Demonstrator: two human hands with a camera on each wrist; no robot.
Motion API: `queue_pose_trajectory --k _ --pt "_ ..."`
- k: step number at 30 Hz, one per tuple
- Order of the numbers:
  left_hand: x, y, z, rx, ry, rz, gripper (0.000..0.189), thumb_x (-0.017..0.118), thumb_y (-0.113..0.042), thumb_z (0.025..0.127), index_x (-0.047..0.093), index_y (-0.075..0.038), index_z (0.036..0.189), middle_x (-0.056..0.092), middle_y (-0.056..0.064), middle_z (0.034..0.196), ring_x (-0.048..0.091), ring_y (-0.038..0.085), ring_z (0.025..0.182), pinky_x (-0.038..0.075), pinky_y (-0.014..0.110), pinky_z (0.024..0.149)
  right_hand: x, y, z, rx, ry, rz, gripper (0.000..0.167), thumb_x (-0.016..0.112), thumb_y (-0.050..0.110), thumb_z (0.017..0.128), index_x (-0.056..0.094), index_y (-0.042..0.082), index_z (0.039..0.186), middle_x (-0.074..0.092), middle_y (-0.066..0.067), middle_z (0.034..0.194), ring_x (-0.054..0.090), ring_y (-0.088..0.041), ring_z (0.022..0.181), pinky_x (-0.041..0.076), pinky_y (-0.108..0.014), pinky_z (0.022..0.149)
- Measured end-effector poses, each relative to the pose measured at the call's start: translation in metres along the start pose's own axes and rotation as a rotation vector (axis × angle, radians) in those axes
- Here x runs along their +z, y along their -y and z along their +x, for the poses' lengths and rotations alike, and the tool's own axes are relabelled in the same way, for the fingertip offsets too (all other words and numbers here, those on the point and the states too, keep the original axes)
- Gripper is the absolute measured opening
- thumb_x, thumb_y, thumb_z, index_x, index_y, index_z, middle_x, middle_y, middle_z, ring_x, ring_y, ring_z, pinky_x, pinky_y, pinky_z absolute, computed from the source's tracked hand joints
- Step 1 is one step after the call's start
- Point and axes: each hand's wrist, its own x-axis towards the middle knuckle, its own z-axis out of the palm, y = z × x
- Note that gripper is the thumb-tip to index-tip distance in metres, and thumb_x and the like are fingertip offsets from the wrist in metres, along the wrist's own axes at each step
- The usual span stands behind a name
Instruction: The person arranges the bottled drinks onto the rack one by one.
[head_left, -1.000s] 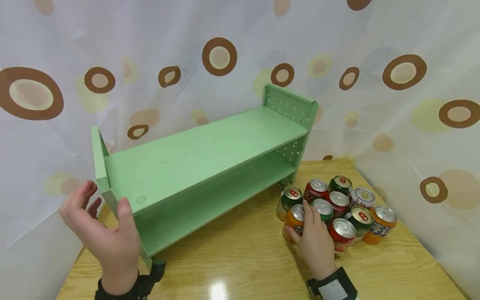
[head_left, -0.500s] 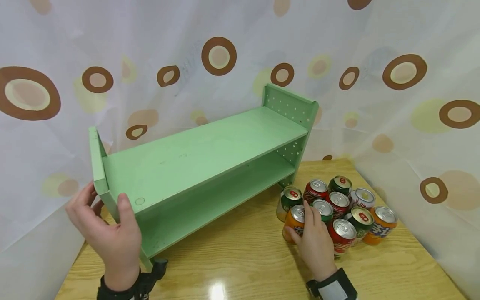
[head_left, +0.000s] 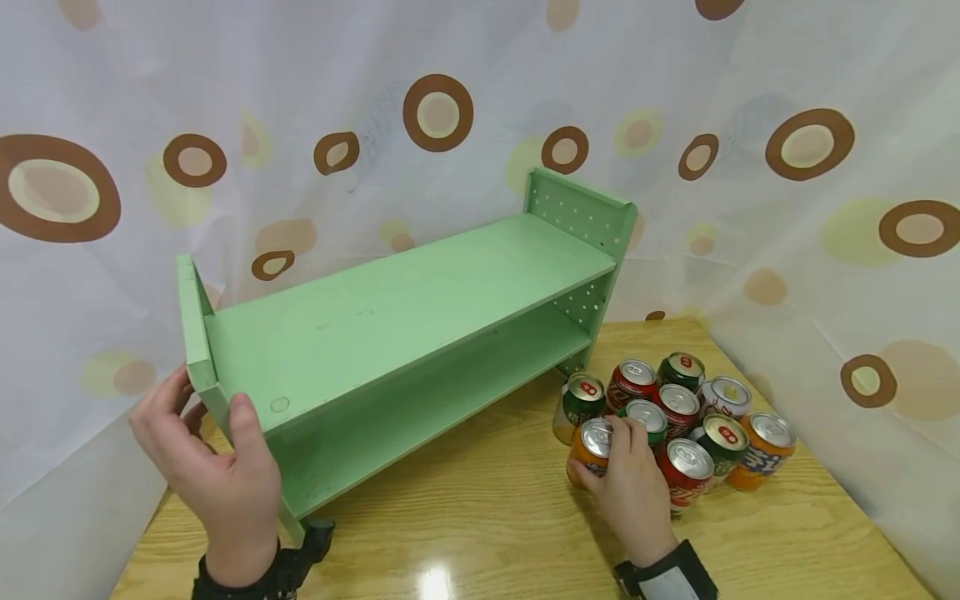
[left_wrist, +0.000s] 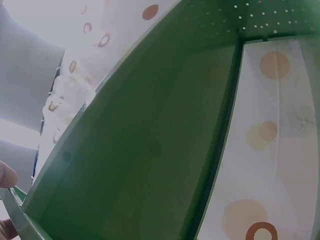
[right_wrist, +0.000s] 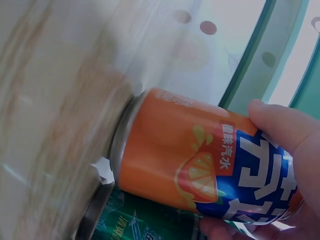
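My left hand (head_left: 213, 483) holds the left side panel of a green two-tier shelf (head_left: 405, 292), the thumb at its front and the fingers round the outer side. The left wrist view looks up under a green board of this shelf (left_wrist: 140, 140), with only bits of thumb and finger at the lower left. On the right, an orange soda can (head_left: 591, 446) is pinched by my right hand (head_left: 633, 492). Up close, that hand's thumb lies along one side of the can (right_wrist: 165, 150), and a fingertip shows at the other side, beside a green can (right_wrist: 145, 215).
Several upright soda cans cluster round my right hand, including a red one (head_left: 686, 471), a green one (head_left: 581, 404) and another orange one (head_left: 761, 450). The wooden table (head_left: 450, 533) meets a patterned sheet (head_left: 480, 158) behind the shelf and on the right.
My left hand has come onto the shelf's side panel, which shifted very slightly left. The right fingers have bent more round the orange can.
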Motion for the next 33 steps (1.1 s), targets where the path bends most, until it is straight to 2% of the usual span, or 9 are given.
queue_pose_trajectory --k 9,16,24,33 --pt "-0.002 0.000 0.001 -0.006 0.002 -0.004 0.048 0.054 -0.003 0.084 0.058 0.007 0.131 0.049 -0.007 0.125 0.049 0.015 0.121 0.044 0.022 0.093 -0.004 0.005 -0.001 0.027 0.072 -0.023 0.081 0.096 0.032 0.068 0.055 -0.005 0.128 0.068 -0.024 0.109 0.066 -0.042 0.090 0.058 -0.055 0.071" --pt "-0.001 0.000 0.002 0.010 0.003 0.004 0.048 0.054 -0.004 0.083 0.058 0.010 0.129 0.049 -0.008 0.123 0.049 0.015 0.121 0.045 0.021 0.092 -0.001 0.003 -0.002 0.020 0.041 -0.012 0.084 0.099 0.033 0.062 0.058 -0.003 0.125 0.068 -0.022 0.110 0.064 -0.042 0.098 0.056 -0.054 0.082" --pt "-0.002 0.000 0.002 0.015 0.000 0.014 0.048 0.054 -0.005 0.083 0.058 0.010 0.128 0.049 -0.010 0.122 0.048 0.013 0.119 0.044 0.021 0.092 -0.010 0.011 -0.003 0.123 0.107 0.101 0.083 0.095 0.033 0.069 0.054 -0.001 0.133 0.068 -0.026 0.118 0.072 -0.040 0.096 0.060 -0.055 0.076" --pt "0.000 -0.001 0.002 0.026 -0.003 0.005 0.048 0.055 -0.004 0.081 0.060 0.008 0.127 0.052 -0.010 0.121 0.048 0.014 0.118 0.044 0.021 0.092 -0.039 0.026 0.014 0.076 0.032 0.168 0.084 0.095 0.033 0.069 0.053 0.002 0.136 0.069 -0.025 0.117 0.072 -0.040 0.095 0.061 -0.055 0.073"
